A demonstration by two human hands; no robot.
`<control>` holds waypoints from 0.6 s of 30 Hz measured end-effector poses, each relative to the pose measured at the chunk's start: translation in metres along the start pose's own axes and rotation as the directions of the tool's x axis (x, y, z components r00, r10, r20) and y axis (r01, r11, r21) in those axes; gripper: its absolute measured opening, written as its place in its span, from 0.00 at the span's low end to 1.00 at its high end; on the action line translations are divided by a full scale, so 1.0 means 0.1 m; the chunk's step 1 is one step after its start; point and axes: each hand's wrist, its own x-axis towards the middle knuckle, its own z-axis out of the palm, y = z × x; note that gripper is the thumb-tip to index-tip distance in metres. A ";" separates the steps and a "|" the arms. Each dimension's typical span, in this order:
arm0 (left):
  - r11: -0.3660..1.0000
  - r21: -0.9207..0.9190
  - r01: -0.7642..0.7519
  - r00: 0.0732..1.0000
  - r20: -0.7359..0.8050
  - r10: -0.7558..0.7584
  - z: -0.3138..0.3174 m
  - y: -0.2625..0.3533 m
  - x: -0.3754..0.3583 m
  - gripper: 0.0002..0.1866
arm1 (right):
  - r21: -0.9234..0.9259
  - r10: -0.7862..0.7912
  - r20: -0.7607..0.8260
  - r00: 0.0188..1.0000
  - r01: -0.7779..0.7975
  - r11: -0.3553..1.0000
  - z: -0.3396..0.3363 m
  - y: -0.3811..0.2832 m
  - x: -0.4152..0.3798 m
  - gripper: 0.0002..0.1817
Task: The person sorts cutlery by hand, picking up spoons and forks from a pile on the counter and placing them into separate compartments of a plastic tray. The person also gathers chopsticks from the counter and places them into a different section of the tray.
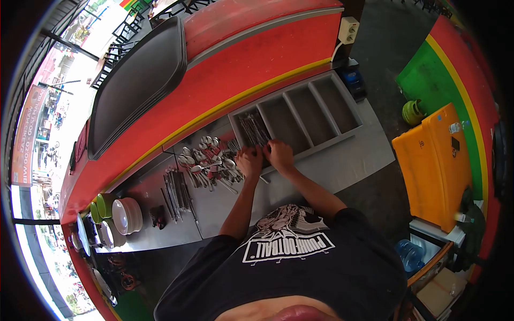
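A grey cutlery tray with several compartments lies on the steel counter. Thin metal cutlery fills much of its leftmost compartment. At that compartment's near end are both my hands, close together with fingers curled. My left hand is closed by the tray's near left corner, beside a loose heap of spoons and forks. My right hand is closed over the near rim. Whatever their fingertips hold is hidden. One slim handle pokes out below them.
Left on the counter are a row of slender metal utensils, a small dark object, stacked pale bowls and green cups. Black trays lean on the red wall. An orange container stands at right.
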 end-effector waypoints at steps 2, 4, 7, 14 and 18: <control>1.000 -0.001 0.001 1.000 0.006 -0.001 -0.01 0.00 0.00 0.14 | 0.006 -0.008 0.008 1.000 0.008 1.000 -0.01 -0.01 -0.01 0.12; 0.999 -0.036 0.000 1.000 0.008 0.000 -0.04 0.01 0.00 0.13 | 0.012 -0.018 0.025 1.000 0.017 1.000 -0.04 -0.03 -0.01 0.12; 0.995 -0.104 0.005 1.000 -0.001 -0.005 -0.07 0.02 0.00 0.12 | -0.039 -0.098 0.022 0.995 0.098 0.994 -0.03 -0.02 -0.01 0.12; 0.997 -0.078 -0.023 0.999 0.035 0.026 -0.04 -0.07 -0.02 0.12 | -0.097 -0.215 -0.026 0.976 0.211 0.973 0.00 -0.02 -0.02 0.10; 0.993 -0.058 -0.104 0.994 0.021 0.105 0.00 -0.14 -0.02 0.15 | -0.111 -0.250 -0.015 0.968 0.247 0.963 -0.03 -0.04 -0.02 0.09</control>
